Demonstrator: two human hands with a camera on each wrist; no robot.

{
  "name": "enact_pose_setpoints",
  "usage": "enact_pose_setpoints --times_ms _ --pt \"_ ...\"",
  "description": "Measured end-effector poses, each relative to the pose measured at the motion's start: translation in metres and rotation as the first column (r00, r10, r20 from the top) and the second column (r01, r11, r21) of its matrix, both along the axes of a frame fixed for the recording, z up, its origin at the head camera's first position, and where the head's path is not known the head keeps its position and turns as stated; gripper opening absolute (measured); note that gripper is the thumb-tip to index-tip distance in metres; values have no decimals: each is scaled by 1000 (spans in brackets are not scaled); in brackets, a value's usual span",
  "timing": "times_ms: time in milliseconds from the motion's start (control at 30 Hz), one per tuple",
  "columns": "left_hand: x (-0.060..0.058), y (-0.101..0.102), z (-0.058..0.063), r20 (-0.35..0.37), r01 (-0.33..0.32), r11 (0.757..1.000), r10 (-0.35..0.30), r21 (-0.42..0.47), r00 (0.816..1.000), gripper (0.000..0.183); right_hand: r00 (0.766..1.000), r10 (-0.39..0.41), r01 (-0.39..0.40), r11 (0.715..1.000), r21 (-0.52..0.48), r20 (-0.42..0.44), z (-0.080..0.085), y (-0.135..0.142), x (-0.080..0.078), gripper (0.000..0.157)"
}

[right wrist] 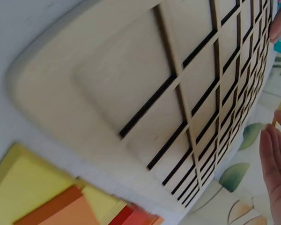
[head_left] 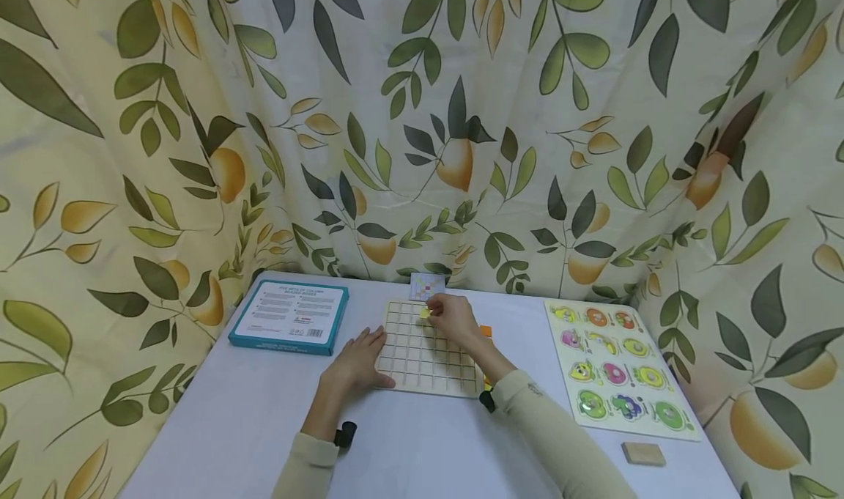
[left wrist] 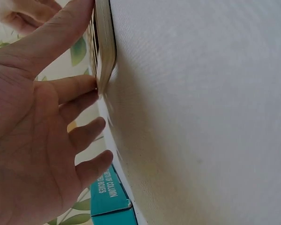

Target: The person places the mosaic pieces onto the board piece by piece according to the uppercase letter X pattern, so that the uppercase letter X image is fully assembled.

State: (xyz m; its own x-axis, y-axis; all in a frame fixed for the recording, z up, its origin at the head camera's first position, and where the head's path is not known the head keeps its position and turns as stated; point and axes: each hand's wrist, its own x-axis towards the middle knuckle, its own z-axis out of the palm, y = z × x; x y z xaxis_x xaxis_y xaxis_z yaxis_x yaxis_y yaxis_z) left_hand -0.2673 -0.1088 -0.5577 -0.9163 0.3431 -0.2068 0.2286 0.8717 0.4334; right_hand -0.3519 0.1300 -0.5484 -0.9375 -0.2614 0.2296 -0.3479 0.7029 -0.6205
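A pale wooden grid board (head_left: 428, 371) lies on the table, its slotted lines dividing it into squares. My left hand (head_left: 359, 358) rests at the board's left edge, fingers spread and nearly straight, with the thumb along the near corner. Over the far part of the board, my right hand (head_left: 456, 319) pinches a small yellow tile (head_left: 424, 313) between thumb and fingers. Loose yellow tiles (right wrist: 28, 185), with orange tiles (right wrist: 68, 208) and red ones (right wrist: 129, 216) on and beside them, lie along the board's right side, partly hidden by my right arm in the head view.
Behind the board is a small coloured pattern card (head_left: 427, 285). A teal-edged box (head_left: 290, 316) lies at the left. To the right are a fruit picture board (head_left: 616, 367) and a small wooden block (head_left: 643, 453). Leaf-patterned curtain (head_left: 422, 213) surrounds the table.
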Motion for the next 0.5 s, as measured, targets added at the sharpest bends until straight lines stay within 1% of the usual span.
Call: enact_pose_setpoints --times_ms 200,367,500 --pt "1 -3 4 -4 17 1000 -17 16 1000 102 1000 26 -26 1000 -15 8 -2 -15 -4 26" --pt "1 -3 3 -10 15 1000 -15 10 1000 103 999 50 -50 999 8 5 -7 -25 -7 27" --pt "1 -3 2 -6 17 1000 -17 20 1000 103 999 49 -49 999 19 14 -11 -29 -10 27"
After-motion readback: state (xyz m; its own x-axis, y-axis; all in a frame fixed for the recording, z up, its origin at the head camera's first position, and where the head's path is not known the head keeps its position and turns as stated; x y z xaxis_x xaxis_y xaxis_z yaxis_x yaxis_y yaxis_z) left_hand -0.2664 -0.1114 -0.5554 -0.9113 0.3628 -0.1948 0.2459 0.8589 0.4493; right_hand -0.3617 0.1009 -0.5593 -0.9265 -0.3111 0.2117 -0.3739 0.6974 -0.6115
